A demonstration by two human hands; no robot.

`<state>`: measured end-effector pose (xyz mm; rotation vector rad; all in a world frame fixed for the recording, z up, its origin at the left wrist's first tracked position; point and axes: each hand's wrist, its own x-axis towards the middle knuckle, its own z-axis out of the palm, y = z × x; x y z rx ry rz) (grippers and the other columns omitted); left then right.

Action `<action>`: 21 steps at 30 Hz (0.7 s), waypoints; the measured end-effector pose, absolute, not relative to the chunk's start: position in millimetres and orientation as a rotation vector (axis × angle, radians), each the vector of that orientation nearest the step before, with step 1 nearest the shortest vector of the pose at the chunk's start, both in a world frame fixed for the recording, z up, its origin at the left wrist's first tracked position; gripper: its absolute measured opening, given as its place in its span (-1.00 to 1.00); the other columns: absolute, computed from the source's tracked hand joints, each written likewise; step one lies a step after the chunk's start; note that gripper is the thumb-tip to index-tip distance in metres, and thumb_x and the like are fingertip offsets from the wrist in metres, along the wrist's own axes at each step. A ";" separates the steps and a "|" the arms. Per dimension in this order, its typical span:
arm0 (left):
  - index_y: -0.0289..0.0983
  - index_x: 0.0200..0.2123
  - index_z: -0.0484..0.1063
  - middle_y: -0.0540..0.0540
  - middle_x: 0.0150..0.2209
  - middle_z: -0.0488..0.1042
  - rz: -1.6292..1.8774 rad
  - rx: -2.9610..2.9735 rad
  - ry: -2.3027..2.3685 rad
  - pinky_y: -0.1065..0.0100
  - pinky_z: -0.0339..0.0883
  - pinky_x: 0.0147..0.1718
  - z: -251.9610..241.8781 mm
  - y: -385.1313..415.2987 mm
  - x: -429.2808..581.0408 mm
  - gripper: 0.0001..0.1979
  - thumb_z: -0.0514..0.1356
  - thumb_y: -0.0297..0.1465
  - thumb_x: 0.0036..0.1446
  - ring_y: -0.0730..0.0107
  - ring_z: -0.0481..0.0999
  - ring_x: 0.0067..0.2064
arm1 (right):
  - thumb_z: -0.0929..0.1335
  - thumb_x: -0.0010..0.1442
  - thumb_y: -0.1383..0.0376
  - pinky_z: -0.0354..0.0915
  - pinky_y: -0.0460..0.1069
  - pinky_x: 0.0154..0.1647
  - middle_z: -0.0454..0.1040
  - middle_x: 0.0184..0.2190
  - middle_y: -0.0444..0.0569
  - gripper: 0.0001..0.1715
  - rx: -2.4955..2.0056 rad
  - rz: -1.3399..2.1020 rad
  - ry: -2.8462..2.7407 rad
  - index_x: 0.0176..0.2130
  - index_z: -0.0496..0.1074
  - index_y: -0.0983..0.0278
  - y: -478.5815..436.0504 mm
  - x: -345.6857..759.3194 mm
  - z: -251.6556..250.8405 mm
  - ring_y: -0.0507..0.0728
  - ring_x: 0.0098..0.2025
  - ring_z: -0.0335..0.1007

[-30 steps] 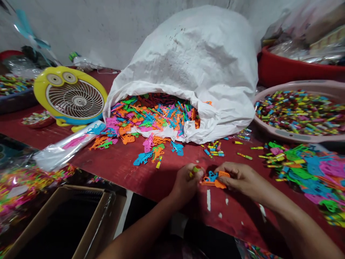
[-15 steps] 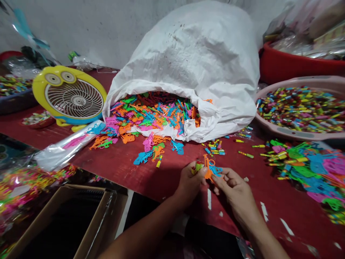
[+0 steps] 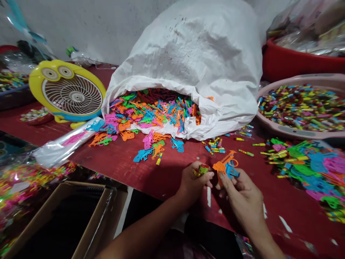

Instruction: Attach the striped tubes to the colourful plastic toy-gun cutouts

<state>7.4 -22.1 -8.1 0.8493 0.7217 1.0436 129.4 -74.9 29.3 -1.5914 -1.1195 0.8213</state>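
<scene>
A short striped plastic tube [image 3: 202, 169] is gripped in the curled left hand [image 3: 192, 181], and an orange-and-blue plastic toy-gun piece [image 3: 225, 167] is pinched by the right hand [image 3: 241, 196], right over the worn red tabletop [image 3: 296, 212]. Nearby sits an open brown cardboard box [image 3: 99, 219], its inside too dark to make out. Further off, a pink plastic basin [image 3: 296, 133] is heaped with more striped tubes [image 3: 302, 108], a big white woven sack [image 3: 188, 54] spills neon plastic shapes [image 3: 153, 111], and a red plastic tub [image 3: 285, 64] is piled with clear bags.
</scene>
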 end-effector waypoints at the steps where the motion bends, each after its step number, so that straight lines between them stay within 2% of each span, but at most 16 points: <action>1: -0.29 -0.40 0.35 0.05 -0.60 0.41 1.052 0.853 0.716 0.43 0.26 -0.49 -8.9 -22.5 8.2 -0.84 0.28 -0.36 0.01 0.45 0.43 -0.55 | 0.38 0.23 0.02 0.23 -0.10 -0.59 0.45 -0.53 -0.14 -0.68 -1.594 0.802 -1.132 -0.19 0.38 0.20 -74.7 126.1 28.5 0.03 -0.58 0.31; 8: -0.27 -0.45 0.32 0.08 -0.62 0.36 1.081 0.877 0.754 0.42 0.22 -0.52 -9.8 -23.0 9.8 -0.92 0.20 -0.43 -0.03 0.47 0.35 -0.57 | 0.35 0.24 -0.01 0.27 -0.10 -0.54 0.50 -0.52 -0.11 -0.65 -1.602 0.575 -1.292 -0.25 0.41 0.24 -75.5 121.8 14.6 0.06 -0.54 0.38; 13: -0.28 -0.46 0.35 0.08 -0.59 0.34 1.099 0.957 0.816 0.43 0.20 -0.50 -10.2 -23.0 7.5 -0.94 0.20 -0.44 0.00 0.49 0.31 -0.54 | 0.33 0.28 0.05 0.27 -0.09 -0.50 0.52 -0.48 -0.11 -0.72 -1.693 0.388 -1.440 -0.22 0.41 0.22 -78.4 123.7 15.6 0.07 -0.50 0.43; 17: -0.29 -0.42 0.41 0.06 -0.53 0.35 1.156 1.077 0.885 0.44 0.19 -0.44 -13.6 -25.9 6.3 -0.98 0.18 -0.47 0.02 0.49 0.30 -0.47 | 0.30 0.31 0.09 0.23 -0.10 -0.52 0.47 -0.53 -0.16 -0.75 -1.720 0.264 -1.530 -0.26 0.38 0.21 -79.6 120.4 19.5 0.05 -0.54 0.41; 21: -0.29 -0.47 0.37 0.06 -0.53 0.33 1.186 1.219 0.908 0.46 0.16 -0.45 -14.2 -31.4 4.2 -0.88 0.16 -0.42 0.11 0.51 0.27 -0.47 | 0.28 0.32 0.09 0.21 -0.11 -0.54 0.46 -0.54 -0.17 -0.75 -1.710 0.265 -1.525 -0.23 0.38 0.21 -79.0 117.0 19.3 0.04 -0.56 0.41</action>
